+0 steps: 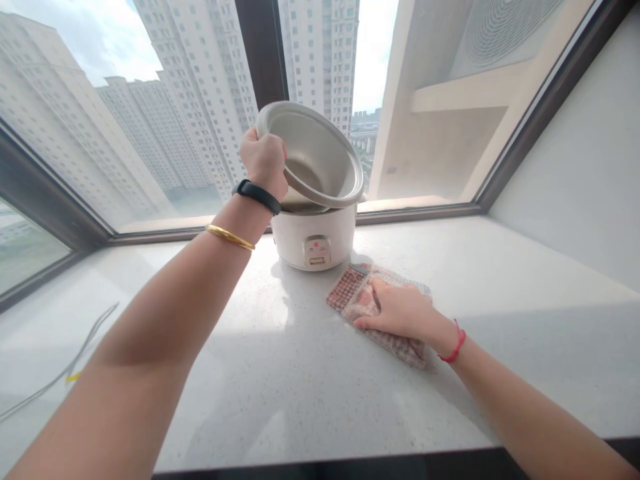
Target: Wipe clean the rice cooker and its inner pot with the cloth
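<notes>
My left hand [266, 160] is closed round the left rim of a grey inner pot [330, 157]. The pot is tilted, its mouth turned toward me, above the white rice cooker body [290, 240]. Its lower part is hidden behind the rim and the cooker wall, so I cannot tell whether it touches the cooker. A small panel with a switch [317, 251] faces me. To the right, my right hand [397, 310] lies on a folded, checked and patterned cloth [345, 288] on the sill, its fingers spread over the fabric and partly bent.
The white stone sill [280, 380] ends in a front edge near me. A grey cord [65, 367] with a yellow tie lies at the left. Dark-framed window panes rise behind the cooker, and a white wall [580, 160] stands at the right.
</notes>
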The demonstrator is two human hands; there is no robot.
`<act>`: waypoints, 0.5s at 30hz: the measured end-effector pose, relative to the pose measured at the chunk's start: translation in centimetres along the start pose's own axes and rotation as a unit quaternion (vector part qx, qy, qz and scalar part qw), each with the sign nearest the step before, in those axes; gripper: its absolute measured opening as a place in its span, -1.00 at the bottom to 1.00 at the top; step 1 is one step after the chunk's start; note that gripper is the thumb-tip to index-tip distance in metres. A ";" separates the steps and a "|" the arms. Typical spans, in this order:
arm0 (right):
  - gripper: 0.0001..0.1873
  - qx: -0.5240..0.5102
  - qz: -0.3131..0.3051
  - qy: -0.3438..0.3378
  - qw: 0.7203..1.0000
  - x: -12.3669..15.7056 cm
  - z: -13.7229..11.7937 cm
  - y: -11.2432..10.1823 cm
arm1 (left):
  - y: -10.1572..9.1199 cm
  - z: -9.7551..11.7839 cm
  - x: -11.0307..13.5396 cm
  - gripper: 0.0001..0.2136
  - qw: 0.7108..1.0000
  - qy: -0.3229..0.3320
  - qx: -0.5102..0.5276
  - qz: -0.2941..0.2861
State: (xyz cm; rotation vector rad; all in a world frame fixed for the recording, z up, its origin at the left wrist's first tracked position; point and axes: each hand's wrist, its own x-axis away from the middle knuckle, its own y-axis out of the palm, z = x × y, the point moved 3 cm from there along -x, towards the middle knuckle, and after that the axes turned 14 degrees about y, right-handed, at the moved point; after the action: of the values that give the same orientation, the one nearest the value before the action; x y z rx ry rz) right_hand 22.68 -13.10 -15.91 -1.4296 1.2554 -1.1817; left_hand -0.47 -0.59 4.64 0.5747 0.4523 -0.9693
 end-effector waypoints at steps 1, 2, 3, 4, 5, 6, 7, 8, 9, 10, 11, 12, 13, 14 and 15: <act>-0.35 0.001 0.004 -0.001 1.000 0.0 0.0 0.1 | -0.3 1.6 0.1 -0.72 1.000 0.021 0.006 -0.008; -0.34 0.002 0.008 -0.003 1.000 0.0 0.0 0.1 | -1.0 3.0 0.3 -0.69 0.999 0.051 0.017 -0.009; -0.33 0.002 0.012 -0.004 1.000 0.0 0.0 0.2 | -2.0 4.3 0.5 -0.66 0.996 0.081 0.028 -0.003; -0.32 0.003 0.016 -0.004 1.000 0.1 0.0 0.2 | -3.3 5.4 0.8 -0.63 0.993 0.109 0.038 0.004; -0.32 0.004 0.021 -0.004 1.000 0.1 0.0 0.2 | -4.8 6.4 1.3 -0.61 0.990 0.136 0.048 0.011; -0.32 0.003 0.025 -0.004 1.000 0.2 0.0 0.1 | -6.4 7.1 2.0 -0.58 0.985 0.159 0.060 0.018; -0.33 0.000 0.030 -0.008 1.000 0.2 0.0 0.1 | -8.1 7.7 2.9 -0.59 0.980 0.185 0.071 0.020; -0.34 -0.003 0.038 -0.016 0.999 0.3 -0.1 0.0 | -9.7 8.3 4.0 -0.64 0.973 0.215 0.079 0.016; -0.34 -0.005 0.047 -0.027 0.999 0.4 -0.1 -0.1 | -11.5 8.6 5.4 -0.66 0.969 0.231 0.075 0.042; -0.34 -0.005 0.053 -0.044 0.998 0.4 -0.2 -0.2 | -13.0 8.9 6.8 -0.66 0.969 0.235 0.067 0.047; -0.33 -0.004 0.056 -0.066 0.996 0.6 -0.4 -0.1 | -14.5 9.0 8.3 -0.66 0.970 0.234 0.052 0.050; -0.33 -0.002 0.054 -0.090 0.995 0.7 -0.6 -0.1 | -15.7 9.0 9.8 -0.65 0.974 0.220 0.027 0.049; -0.36 0.001 0.049 -0.110 0.993 0.8 -0.8 0.1 | -16.9 8.8 11.2 -0.66 0.979 0.198 0.000 0.053; -0.42 0.006 0.042 -0.123 0.991 0.9 -1.0 0.4 | -18.0 8.6 12.6 -0.66 0.983 0.170 -0.026 0.066; -0.49 0.012 0.036 -0.126 0.991 0.9 -1.2 0.7 | -19.0 8.3 13.8 -0.65 0.985 0.140 -0.049 0.084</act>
State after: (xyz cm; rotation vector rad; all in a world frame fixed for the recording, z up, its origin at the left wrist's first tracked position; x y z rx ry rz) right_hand 21.46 -14.05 -16.28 -1.4523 1.1032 -0.9312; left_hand -9.17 -22.98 -1.97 0.6513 0.6867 -0.7022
